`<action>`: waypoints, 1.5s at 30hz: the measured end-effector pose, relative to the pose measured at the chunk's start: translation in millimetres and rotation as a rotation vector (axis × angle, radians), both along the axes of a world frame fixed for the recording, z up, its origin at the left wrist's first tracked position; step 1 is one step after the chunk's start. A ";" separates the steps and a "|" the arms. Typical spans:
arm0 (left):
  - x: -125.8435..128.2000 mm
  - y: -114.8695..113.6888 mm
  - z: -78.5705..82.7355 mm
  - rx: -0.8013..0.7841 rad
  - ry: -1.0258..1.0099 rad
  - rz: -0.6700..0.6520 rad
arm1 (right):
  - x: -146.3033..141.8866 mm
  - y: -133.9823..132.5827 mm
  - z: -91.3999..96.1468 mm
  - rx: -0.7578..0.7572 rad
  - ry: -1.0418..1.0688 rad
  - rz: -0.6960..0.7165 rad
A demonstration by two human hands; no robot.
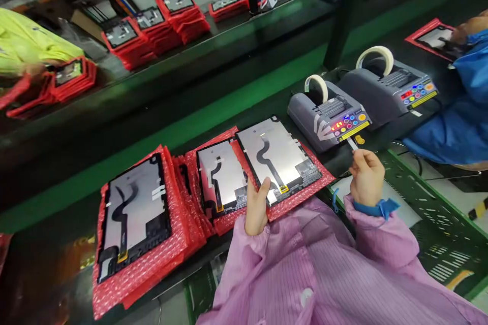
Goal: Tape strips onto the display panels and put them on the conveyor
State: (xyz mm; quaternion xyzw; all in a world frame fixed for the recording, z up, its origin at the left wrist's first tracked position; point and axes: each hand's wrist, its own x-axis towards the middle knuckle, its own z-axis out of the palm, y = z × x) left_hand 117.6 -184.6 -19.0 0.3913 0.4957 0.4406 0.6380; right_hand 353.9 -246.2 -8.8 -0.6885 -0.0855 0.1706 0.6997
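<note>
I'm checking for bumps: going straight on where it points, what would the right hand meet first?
Past the tape strip it holds, the right hand would probably meet the nearer tape dispenser, though depth is unclear.

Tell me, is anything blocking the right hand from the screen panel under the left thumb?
Nothing I can see! The right hand pinches a white strip, and the way across to the screen panel looks open. Red bubble wrap sticks out there, but it lies underneath the panel.
</note>
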 end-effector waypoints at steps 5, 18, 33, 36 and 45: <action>17.8 11.1 -20.4 0.022 -0.015 -0.102 | -18.7 -26.3 34.4 0.271 -0.556 -0.026; 21.6 22.8 -32.1 -0.113 0.199 -0.034 | -30.2 22.8 40.7 0.024 -0.442 0.989; 15.8 6.7 -12.1 0.627 0.916 -0.246 | -37.4 68.5 48.5 -0.264 -0.876 1.292; 16.1 18.8 -18.0 0.660 0.966 -0.329 | -46.2 115.5 61.8 -0.445 -1.122 1.391; 15.5 47.9 -3.9 0.434 0.557 -0.071 | -59.7 183.3 56.4 -0.501 -1.238 1.851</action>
